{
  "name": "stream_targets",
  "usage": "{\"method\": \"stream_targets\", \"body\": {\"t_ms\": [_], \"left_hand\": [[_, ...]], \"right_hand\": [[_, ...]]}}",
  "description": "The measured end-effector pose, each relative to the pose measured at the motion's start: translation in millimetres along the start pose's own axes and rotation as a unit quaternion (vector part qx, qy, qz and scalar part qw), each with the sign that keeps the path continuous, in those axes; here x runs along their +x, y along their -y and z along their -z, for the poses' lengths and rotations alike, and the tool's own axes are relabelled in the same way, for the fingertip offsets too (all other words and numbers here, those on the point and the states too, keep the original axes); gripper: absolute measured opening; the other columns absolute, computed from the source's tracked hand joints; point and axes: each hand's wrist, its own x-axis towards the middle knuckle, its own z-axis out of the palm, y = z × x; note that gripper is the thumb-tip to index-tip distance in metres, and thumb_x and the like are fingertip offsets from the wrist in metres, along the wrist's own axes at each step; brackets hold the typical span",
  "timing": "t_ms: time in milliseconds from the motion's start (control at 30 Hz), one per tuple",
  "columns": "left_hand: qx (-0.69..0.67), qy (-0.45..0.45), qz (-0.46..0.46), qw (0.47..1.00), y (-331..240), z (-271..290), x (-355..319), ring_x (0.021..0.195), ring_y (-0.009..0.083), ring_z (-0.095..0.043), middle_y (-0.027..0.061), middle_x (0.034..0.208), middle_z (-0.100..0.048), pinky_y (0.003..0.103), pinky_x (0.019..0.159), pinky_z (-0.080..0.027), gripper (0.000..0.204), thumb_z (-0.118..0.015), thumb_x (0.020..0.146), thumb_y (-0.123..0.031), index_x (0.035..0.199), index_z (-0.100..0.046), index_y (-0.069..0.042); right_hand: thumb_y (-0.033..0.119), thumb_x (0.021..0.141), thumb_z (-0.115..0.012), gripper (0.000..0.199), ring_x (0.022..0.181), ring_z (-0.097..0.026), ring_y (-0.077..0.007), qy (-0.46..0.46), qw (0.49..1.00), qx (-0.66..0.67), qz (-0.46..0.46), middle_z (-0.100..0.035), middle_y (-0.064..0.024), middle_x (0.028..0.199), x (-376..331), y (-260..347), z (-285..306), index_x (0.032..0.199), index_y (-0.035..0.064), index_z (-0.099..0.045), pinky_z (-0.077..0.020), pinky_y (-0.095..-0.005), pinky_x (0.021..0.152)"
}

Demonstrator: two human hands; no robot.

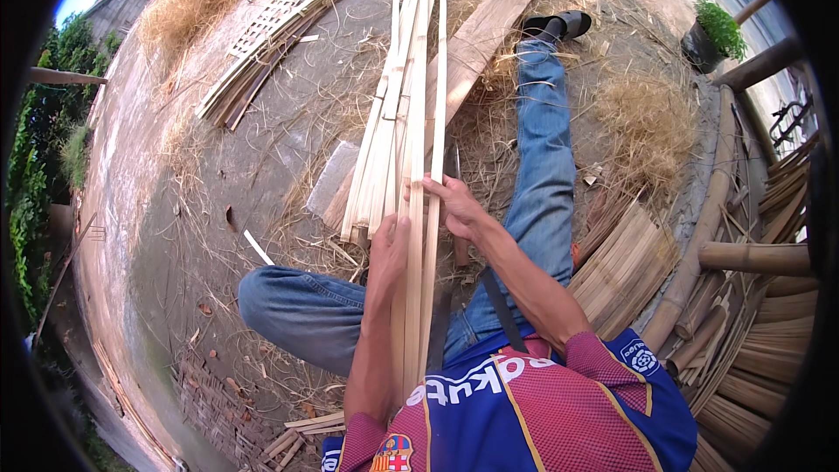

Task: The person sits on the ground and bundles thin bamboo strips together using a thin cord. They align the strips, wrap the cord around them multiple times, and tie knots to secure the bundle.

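Note:
Long pale bamboo strips [419, 122] run from my lap up past the far edge of the view. My right hand [456, 207] closes on these strips from the right, thumb and fingers pressed to their edge. Slightly nearer to me, my left hand [390, 245] is closed at their left side, its fingertips partly hidden. Beneath and to the left lies a bundle of similar strips [376, 166], tied with thin dark bands. A wide wooden plank [489, 39] slants under them, between the strips and my outstretched right leg [544, 122].
Another bundle of strips [262, 70] lies at the far left, near a heap of fine shavings [197, 0]. More shavings [642, 131] and a stack of flat strips [625, 262] lie right of my leg. Bamboo poles [699, 236] edge the right side, below a potted plant [712, 35].

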Motion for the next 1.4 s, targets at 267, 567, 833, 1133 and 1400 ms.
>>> {"method": "stream_targets", "body": {"t_ms": [267,567,833,1133,1400], "left_hand": [[0.023,-0.029,0.047,0.998,-15,-6,-6,0.056,0.0081,-0.059,0.0083,0.085,-0.071,0.024,0.052,-0.048,0.053,-0.057,0.104,-0.037,0.144,-0.046,-0.004],[0.015,-0.015,0.025,0.999,-4,3,-6,0.058,0.0083,-0.061,0.0094,0.093,-0.072,0.022,0.053,-0.05,0.054,-0.062,0.102,-0.027,0.15,-0.044,-0.008],[-0.233,0.079,0.06,0.967,-20,18,2,0.108,0.0145,-0.066,0.0099,0.124,-0.067,0.03,0.09,-0.056,0.044,-0.058,0.103,-0.014,0.144,-0.05,0.001],[-0.25,0.053,0.085,0.963,-43,35,8,0.115,0.0225,-0.064,0.0114,0.126,-0.065,0.034,0.09,-0.058,0.043,-0.056,0.104,-0.016,0.144,-0.046,-0.004],[-0.124,0.014,-0.001,0.992,-90,54,0,0.061,0.0052,-0.056,0.0012,0.078,-0.06,0.021,0.055,-0.049,0.047,-0.058,0.104,-0.024,0.145,-0.049,-0.002]], "right_hand": [[0.022,0.094,-0.075,0.026,0.084,-0.063,-0.0146,-0.024,1.0,0.005,0.002,-0.066,-0.0054,0.099,10,-8,3,0.107,0.0053,-0.06,-0.057,-0.0348,0.075],[0.022,0.1,-0.064,0.022,0.085,-0.067,-0.0191,-0.072,0.995,-0.06,0.018,-0.067,-0.0088,0.096,0,-1,-22,0.109,0.0028,-0.06,-0.06,-0.0351,0.073],[0.031,0.107,-0.051,0.033,0.088,-0.069,-0.0176,-0.057,0.986,-0.14,0.074,-0.068,-0.012,0.109,-3,1,-10,0.121,0.0021,-0.057,-0.0615,-0.0333,0.075],[0.027,0.106,-0.053,0.028,0.083,-0.069,-0.0147,-0.064,0.976,-0.196,0.068,-0.068,-0.008,0.099,18,7,-18,0.111,0.001,-0.061,-0.0628,-0.0362,0.069],[0.022,0.101,-0.061,0.026,0.083,-0.072,-0.0184,-0.122,0.967,-0.22,0.044,-0.07,-0.0119,0.101,24,11,-20,0.116,0.0,-0.057,-0.0632,-0.0346,0.065]]}}
